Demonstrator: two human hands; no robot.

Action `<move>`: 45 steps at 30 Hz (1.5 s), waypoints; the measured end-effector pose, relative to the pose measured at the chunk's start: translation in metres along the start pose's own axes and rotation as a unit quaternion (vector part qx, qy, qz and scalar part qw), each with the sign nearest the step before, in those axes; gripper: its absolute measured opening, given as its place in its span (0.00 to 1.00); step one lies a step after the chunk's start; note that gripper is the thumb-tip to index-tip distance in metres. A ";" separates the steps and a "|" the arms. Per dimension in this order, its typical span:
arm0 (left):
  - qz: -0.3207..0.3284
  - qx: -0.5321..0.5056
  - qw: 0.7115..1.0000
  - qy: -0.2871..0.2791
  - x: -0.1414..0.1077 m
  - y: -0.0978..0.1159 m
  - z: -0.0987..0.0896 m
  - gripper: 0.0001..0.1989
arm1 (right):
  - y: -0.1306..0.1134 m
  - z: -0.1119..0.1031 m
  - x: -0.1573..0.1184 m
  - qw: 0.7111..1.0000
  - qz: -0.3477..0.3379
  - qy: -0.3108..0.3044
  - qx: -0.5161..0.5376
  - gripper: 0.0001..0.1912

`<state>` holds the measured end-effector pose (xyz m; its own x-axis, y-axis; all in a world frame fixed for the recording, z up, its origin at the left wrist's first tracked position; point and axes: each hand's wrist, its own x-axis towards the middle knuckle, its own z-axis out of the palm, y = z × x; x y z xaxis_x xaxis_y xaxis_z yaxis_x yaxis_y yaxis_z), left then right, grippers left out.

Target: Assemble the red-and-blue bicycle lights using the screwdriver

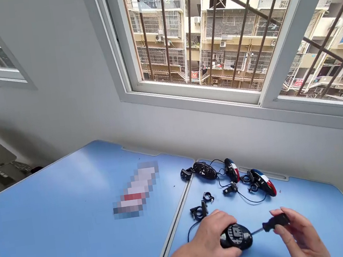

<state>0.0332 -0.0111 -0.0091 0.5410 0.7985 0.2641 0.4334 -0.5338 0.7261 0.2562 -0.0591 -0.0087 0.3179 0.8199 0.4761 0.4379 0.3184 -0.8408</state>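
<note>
Pinching a black-handled screwdriver, my right hand meets the glossy black oval device my left hand grips, right of the seam on the blue worktop. Open surface lies left; the pixelated strip is unreadable.

- Pixelated patch on blue tabletop: no text legible.
- Black oval unit: grille marking unreadable.
- Red sign outside window: lettering too small to read.
</note>
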 end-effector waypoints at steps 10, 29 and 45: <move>-0.030 0.114 0.991 -0.065 0.009 0.004 -0.019 0.17 | 0.000 0.005 0.011 0.988 -0.137 -0.067 0.018 0.12; 0.008 0.197 0.979 -0.049 0.015 -0.009 -0.026 0.24 | -0.038 0.046 0.050 0.963 -0.236 -0.130 -0.009 0.12; -0.006 0.113 0.994 0.010 0.011 -0.014 -0.012 0.22 | -0.018 0.040 0.042 0.970 -0.227 -0.079 0.025 0.14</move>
<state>0.0244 0.0084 -0.0082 0.5214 0.8094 0.2702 0.5919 -0.5711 0.5687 0.2277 -0.0116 0.0159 -0.0327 0.6514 0.7580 0.4594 0.6834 -0.5674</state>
